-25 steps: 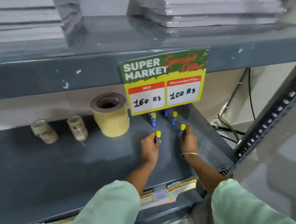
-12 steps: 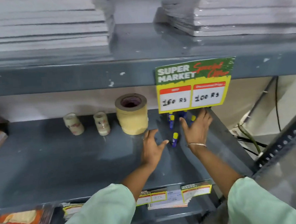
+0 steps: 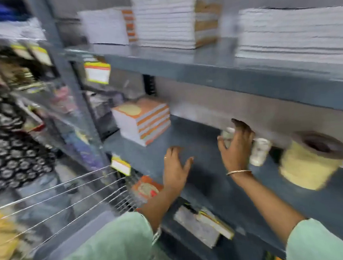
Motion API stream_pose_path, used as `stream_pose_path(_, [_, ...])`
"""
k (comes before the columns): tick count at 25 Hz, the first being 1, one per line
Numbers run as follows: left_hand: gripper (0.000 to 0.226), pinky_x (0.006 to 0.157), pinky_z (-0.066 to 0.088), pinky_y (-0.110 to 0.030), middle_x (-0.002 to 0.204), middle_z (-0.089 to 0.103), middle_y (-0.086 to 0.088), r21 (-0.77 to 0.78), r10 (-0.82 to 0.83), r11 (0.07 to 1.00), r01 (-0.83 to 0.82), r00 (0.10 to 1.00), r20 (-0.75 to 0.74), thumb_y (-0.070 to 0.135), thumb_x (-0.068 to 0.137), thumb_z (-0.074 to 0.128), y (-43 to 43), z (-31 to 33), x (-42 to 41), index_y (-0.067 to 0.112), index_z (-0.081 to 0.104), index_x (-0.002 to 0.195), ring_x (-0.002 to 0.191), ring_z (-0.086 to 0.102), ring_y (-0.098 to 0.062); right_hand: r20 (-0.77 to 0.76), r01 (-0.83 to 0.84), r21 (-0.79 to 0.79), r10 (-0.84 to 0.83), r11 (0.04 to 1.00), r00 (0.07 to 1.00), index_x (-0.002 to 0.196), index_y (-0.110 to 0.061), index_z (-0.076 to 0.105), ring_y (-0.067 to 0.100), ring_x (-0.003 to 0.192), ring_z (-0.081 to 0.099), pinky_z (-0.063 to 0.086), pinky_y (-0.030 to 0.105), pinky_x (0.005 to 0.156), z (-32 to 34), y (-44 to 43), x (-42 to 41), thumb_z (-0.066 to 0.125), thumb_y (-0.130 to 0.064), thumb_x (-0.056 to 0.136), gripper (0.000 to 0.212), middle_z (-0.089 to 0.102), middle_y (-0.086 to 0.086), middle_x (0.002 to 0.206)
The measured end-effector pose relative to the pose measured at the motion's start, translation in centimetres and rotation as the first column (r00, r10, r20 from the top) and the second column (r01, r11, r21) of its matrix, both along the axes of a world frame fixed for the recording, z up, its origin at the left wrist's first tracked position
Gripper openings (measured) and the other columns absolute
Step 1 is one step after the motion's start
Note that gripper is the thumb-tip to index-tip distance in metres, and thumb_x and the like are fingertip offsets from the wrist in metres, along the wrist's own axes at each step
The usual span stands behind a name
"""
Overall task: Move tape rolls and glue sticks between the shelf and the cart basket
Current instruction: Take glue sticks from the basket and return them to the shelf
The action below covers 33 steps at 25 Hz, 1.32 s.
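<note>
The view is blurred by motion. Two small pale tape rolls stand on the grey shelf (image 3: 197, 140). My right hand (image 3: 236, 146) curves over the left small roll (image 3: 227, 133), thumb on its left and fingers behind it; a firm grip does not show. The other small roll (image 3: 260, 151) stands just right of that hand. A big yellow tape roll (image 3: 309, 161) sits further right. My left hand (image 3: 176, 165) hovers open over the bare shelf, fingers spread. The wire cart basket (image 3: 74, 194) is at lower left. No glue sticks are in view.
A stack of orange-striped notebooks (image 3: 144, 121) lies at the shelf's left end. White paper stacks (image 3: 166, 19) fill the shelf above. Price tags (image 3: 120, 166) hang from the shelf edges, and more notebooks (image 3: 202, 224) lie on the shelf below. A person in patterned clothing (image 3: 5, 152) stands at left.
The view has swung left and the glue sticks and offer sign have left the frame. Both hands moved left from the glue sticks; my right hand now reaches around a small tape roll.
</note>
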<state>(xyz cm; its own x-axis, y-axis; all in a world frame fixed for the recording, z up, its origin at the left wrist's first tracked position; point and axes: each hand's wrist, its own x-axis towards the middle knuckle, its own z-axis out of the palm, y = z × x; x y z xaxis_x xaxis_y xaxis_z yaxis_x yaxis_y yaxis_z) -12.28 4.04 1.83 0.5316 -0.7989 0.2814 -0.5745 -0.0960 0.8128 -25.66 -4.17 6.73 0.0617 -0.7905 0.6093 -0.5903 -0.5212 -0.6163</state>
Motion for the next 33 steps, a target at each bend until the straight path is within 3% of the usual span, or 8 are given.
stream_pose_path(6, [0.022, 0.089, 0.039, -0.04, 0.105, 0.057, -0.025, 0.168, 0.438, 0.894, -0.415, 0.889, -0.132, 0.012, 0.083, 0.062, 13.2, -4.8, 20.9, -0.002, 0.057, 0.1, 0.102, 0.054, -0.037, -0.067, -0.36, 0.093, 0.367, 0.928, 0.928, 0.121, 0.002, 0.049, 0.039, 0.111, 0.045, 0.026, 0.036, 0.097, -3.8, 7.5, 22.8, 0.067, -0.008, 0.073, 0.053, 0.055, 0.026, 0.115])
stream_pose_path(11, [0.019, 0.063, 0.036, -0.034, 0.082, 0.064, -0.034, 0.515, 0.592, 0.743, -0.428, 0.78, -0.205, 0.017, 0.081, 0.062, 25.7, -12.6, 31.4, 0.012, 0.057, 0.063, 0.082, 0.063, -0.037, -0.127, -0.521, 0.408, 0.611, 0.75, 0.782, 0.115, 0.005, 0.052, 0.04, 0.112, 0.047, 0.033, 0.043, 0.097, -13.2, 16.5, 36.7, 0.063, -0.013, 0.074, 0.046, 0.056, 0.03, 0.114])
stream_pose_path(14, [0.039, 0.07, 0.042, -0.044, 0.085, 0.065, -0.038, 0.739, 0.645, 0.594, -0.318, 0.736, -0.203, 0.021, 0.079, 0.058, 31.3, -18.1, 34.3, -0.017, 0.062, 0.072, 0.087, 0.064, -0.041, -0.173, -0.446, 0.702, 0.741, 0.555, 0.649, 0.12, 0.008, 0.049, 0.04, 0.118, 0.049, 0.041, 0.046, 0.098, -21.0, 21.7, 41.4, 0.068, -0.004, 0.077, 0.048, 0.052, 0.03, 0.123])
stream_pose_path(17, [0.027, 0.08, 0.046, -0.04, 0.101, 0.066, -0.033, 0.87, 0.721, 0.442, -0.219, 0.664, -0.198, 0.008, 0.083, 0.057, 34.7, -23.7, 34.9, -0.017, 0.062, 0.092, 0.099, 0.064, -0.036, -0.215, -0.296, 0.867, 0.838, 0.4, 0.502, 0.131, 0.002, 0.042, 0.037, 0.125, 0.046, 0.044, 0.046, 0.1, -28.2, 26.2, 43.4, 0.063, -0.012, 0.085, 0.053, 0.046, 0.023, 0.136])
stream_pose_path(21, [0.022, 0.077, 0.049, -0.04, 0.105, 0.066, -0.03, 0.924, 0.792, 0.34, -0.175, 0.584, -0.181, 0.0, 0.084, 0.051, 35.4, -30.7, 34.6, -0.004, 0.058, 0.064, 0.099, 0.065, -0.033, -0.259, -0.091, 0.95, 0.92, 0.297, 0.295, 0.111, -0.004, 0.059, 0.032, 0.116, 0.057, 0.049, 0.036, 0.091, -36.5, 31.1, 44.3, 0.063, -0.019, 0.085, 0.031, 0.062, 0.019, 0.122])
stream_pose_path(24, [0.018, 0.086, 0.048, -0.043, 0.114, 0.061, -0.034, 0.935, 0.813, 0.311, -0.173, 0.558, -0.167, -0.004, 0.085, 0.046, 34.7, -34.1, 34.5, -0.013, 0.061, 0.09, 0.107, 0.06, -0.04, -0.304, 0.015, 0.951, 0.926, 0.309, 0.225, 0.111, -0.006, 0.061, 0.033, 0.115, 0.059, 0.05, 0.039, 0.093, -40.8, 34.2, 44.0, 0.053, -0.016, 0.091, 0.023, 0.064, 0.019, 0.121])
stream_pose_path(28, [0.02, 0.082, 0.048, -0.044, 0.11, 0.062, -0.035, 0.916, 0.808, 0.327, -0.23, 0.571, -0.145, 0.001, 0.086, 0.045, 34.1, -36.1, 34.4, -0.011, 0.061, 0.089, 0.106, 0.059, -0.043, -0.373, 0.011, 0.927, 0.918, 0.375, 0.133, 0.115, -0.003, 0.06, 0.036, 0.117, 0.057, 0.048, 0.044, 0.095, -43.0, 35.6, 43.9, 0.037, -0.012, 0.097, 0.03, 0.063, 0.02, 0.122])
stream_pose_path(33, [0.024, 0.081, 0.05, -0.045, 0.109, 0.064, -0.032, 0.927, 0.804, 0.279, -0.252, 0.59, -0.081, 0.004, 0.084, 0.046, 33.7, -36.9, 34.6, -0.007, 0.063, 0.096, 0.106, 0.06, -0.043, -0.397, -0.01, 0.917, 0.915, 0.398, 0.071, 0.11, -0.003, 0.064, 0.035, 0.112, 0.061, 0.051, 0.042, 0.092, -44.1, 35.7, 43.4, 0.041, -0.011, 0.094, 0.029, 0.067, 0.021, 0.116])
